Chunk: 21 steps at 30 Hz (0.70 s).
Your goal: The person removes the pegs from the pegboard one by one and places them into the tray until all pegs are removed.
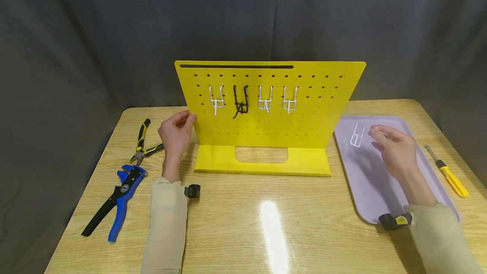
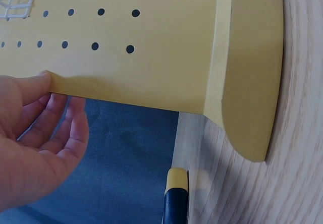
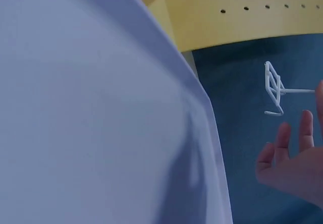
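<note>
A yellow pegboard (image 1: 262, 127) stands upright on its base on the table. My left hand (image 1: 176, 133) pinches its left edge, with the thumb on the front face and the fingers behind, as the left wrist view shows. My right hand (image 1: 397, 151), raised over the lilac tray (image 1: 365, 202), holds a white wire hook (image 1: 356, 140) by its prong. In the right wrist view the hook's wire frame (image 3: 274, 85) points away from the fingertips. On the board hang a black hook (image 1: 241, 105) and three white ones, among them a white hook (image 1: 265, 104).
Left of the board lie yellow-and-black pliers (image 1: 140, 151) and a blue-and-black wire stripper (image 1: 123, 195). A screwdriver with a yellow handle (image 1: 452, 181) lies right of the tray. A dark curtain (image 1: 236, 16) hangs behind the table.
</note>
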{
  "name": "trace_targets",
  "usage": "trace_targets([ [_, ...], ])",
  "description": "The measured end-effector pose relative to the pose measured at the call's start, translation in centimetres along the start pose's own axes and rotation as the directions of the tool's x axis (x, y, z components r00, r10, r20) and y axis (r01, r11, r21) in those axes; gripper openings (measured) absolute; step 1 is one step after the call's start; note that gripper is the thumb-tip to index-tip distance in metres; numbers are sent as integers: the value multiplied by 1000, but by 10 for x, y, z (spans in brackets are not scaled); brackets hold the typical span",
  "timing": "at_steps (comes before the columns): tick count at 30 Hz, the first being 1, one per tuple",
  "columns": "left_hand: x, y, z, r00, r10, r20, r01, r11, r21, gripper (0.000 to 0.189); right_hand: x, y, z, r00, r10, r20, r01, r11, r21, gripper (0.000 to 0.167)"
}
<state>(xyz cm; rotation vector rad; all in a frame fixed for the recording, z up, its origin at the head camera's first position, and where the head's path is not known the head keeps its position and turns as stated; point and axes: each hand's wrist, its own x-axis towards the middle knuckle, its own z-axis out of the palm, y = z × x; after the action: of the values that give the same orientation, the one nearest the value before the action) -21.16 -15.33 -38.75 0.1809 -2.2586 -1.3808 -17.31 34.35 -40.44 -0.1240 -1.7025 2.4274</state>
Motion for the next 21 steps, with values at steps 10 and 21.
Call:
trace_targets([
  [10, 0, -2, 0, 1000, 11, -2, -11, 1000, -6, 26, 22, 4, -17, 989, 133, 57, -129, 989, -77, 18],
  [21, 0, -1, 0, 1000, 18, -9, -18, 1000, -5, 24, 39, 14, -23, 980, 197, 41, -183, 956, -228, 17],
])
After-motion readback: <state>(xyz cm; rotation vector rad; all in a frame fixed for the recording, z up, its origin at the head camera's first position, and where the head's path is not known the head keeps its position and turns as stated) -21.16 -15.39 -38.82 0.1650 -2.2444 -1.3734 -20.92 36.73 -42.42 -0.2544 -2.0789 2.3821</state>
